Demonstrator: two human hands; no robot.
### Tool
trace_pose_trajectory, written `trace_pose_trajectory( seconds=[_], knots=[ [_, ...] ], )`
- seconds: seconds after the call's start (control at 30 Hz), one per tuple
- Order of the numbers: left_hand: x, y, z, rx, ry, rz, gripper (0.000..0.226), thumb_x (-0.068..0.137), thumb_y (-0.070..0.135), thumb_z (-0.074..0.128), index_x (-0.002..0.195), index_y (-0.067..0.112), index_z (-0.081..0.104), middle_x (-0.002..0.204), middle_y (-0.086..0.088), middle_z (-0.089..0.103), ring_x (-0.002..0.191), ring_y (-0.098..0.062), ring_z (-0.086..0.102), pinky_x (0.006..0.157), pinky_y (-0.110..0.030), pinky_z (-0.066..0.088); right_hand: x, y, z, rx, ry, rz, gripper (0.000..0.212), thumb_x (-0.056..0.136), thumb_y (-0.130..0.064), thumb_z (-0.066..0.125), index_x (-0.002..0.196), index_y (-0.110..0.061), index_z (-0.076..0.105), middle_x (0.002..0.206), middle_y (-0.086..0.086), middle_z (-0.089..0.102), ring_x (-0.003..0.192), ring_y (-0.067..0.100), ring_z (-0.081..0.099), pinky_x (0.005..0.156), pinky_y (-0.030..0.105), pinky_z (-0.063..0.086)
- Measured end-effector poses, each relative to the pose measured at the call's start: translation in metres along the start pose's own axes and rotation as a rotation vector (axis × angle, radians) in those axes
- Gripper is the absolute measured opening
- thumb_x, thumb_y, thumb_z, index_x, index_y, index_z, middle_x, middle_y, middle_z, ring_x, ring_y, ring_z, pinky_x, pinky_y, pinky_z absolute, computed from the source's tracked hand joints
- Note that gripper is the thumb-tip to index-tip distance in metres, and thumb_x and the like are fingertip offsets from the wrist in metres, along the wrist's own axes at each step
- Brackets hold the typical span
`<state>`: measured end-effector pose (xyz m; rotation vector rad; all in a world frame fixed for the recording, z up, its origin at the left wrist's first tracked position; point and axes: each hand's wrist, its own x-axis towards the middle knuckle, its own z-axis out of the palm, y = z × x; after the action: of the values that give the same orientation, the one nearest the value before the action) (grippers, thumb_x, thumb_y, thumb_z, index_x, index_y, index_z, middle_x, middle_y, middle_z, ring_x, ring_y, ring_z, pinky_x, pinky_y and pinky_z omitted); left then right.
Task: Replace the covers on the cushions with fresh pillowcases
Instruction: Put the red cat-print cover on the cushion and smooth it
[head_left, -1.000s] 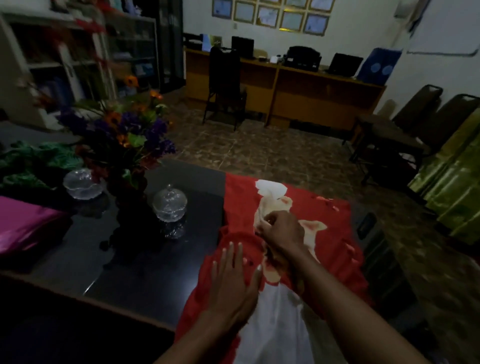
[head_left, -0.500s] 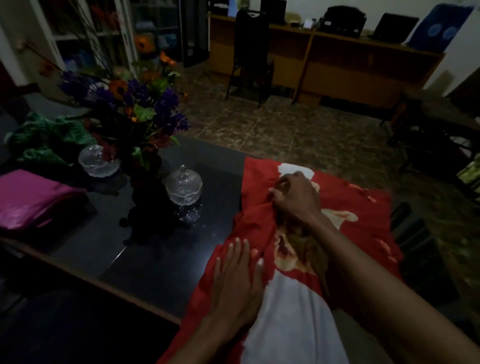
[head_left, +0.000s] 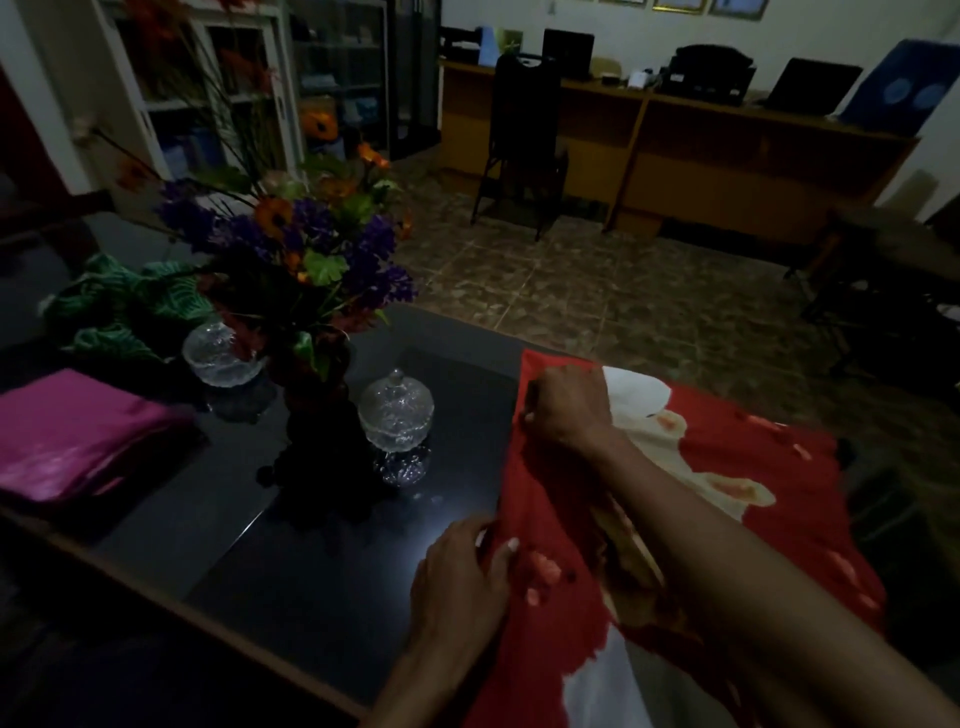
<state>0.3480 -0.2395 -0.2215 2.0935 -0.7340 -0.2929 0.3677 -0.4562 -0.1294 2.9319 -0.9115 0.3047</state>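
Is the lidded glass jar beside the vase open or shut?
Shut: the glass jar carries its knobbed lid squarely on top, standing upright beside the vase.

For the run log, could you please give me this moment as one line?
left hand: grips red pillowcase edge | right hand: grips far corner | pillowcase: on dark table

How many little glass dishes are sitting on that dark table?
2. One lidded glass dish stands right of the flower vase, near the red cover. The other glass dish sits left of the vase, partly behind the flowers. More may be hidden.
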Motion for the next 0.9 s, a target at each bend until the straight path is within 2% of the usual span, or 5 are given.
trace_pose_trajectory(
  seconds=[0.37, 0.47, 0.6, 0.8, 0.9],
  knots=[
    [-0.002, 0.01, 0.009, -0.104, 0.023, 0.002, 0.037, 0.093, 0.048, 0.049, 0.122, 0.028, 0.062, 0.124, 0.008, 0.063, 0.12, -0.013, 0.056, 0.103, -0.035, 0.044, -0.001, 0.012, 0.013, 0.198, 0.038, 0.217, 0.027, 0.089, -0.042, 0.066, 0.077, -0.02, 0.074, 0.084, 0.005, 0.073, 0.082, 0.027, 0.067, 0.08, 0.039, 0.049],
    [-0.015, 0.015, 0.015, -0.018, -0.184, -0.017, 0.066, 0.099, 0.06, 0.036, 0.155, 0.025, 0.033, 0.161, 0.007, 0.031, 0.149, -0.011, 0.024, 0.123, -0.033, 0.017, -0.006, 0.019, 0.002, 0.233, 0.048, 0.269, 0.026, 0.089, -0.046, 0.067, 0.089, -0.023, 0.078, 0.093, 0.002, 0.075, 0.085, 0.023, 0.066, 0.081, 0.037, 0.048],
    [-0.025, 0.014, 0.017, 0.036, -0.262, -0.065, 0.093, 0.084, 0.077, 0.008, 0.16, 0.023, 0.014, 0.167, 0.007, 0.01, 0.152, -0.005, 0.003, 0.124, -0.029, -0.003, -0.012, 0.021, 0.002, 0.138, -0.095, 0.257, 0.032, 0.084, -0.048, 0.076, 0.101, -0.021, 0.075, 0.102, 0.005, 0.072, 0.098, 0.027, 0.065, 0.09, 0.041, 0.052],
    [-0.007, 0.016, 0.02, 0.073, -0.212, -0.032, 0.066, 0.103, 0.053, 0.031, 0.159, 0.021, 0.017, 0.167, 0.002, 0.014, 0.153, -0.011, 0.009, 0.123, -0.027, 0.001, 0.007, 0.018, 0.013, 0.111, -0.057, 0.347, 0.016, 0.091, -0.034, 0.069, 0.089, -0.018, 0.072, 0.089, 0.006, 0.069, 0.079, 0.024, 0.062, 0.073, 0.033, 0.049],
    [0.018, 0.033, 0.025, 0.05, -0.197, 0.0, 0.066, 0.103, 0.053, 0.033, 0.159, 0.023, 0.016, 0.167, 0.004, 0.01, 0.154, -0.012, 0.005, 0.123, -0.027, 0.001, 0.021, 0.021, 0.019, 0.022, -0.091, 0.299, 0.016, 0.093, -0.028, 0.066, 0.095, -0.013, 0.069, 0.1, 0.009, 0.07, 0.093, 0.03, 0.066, 0.079, 0.037, 0.05]
  ],
)
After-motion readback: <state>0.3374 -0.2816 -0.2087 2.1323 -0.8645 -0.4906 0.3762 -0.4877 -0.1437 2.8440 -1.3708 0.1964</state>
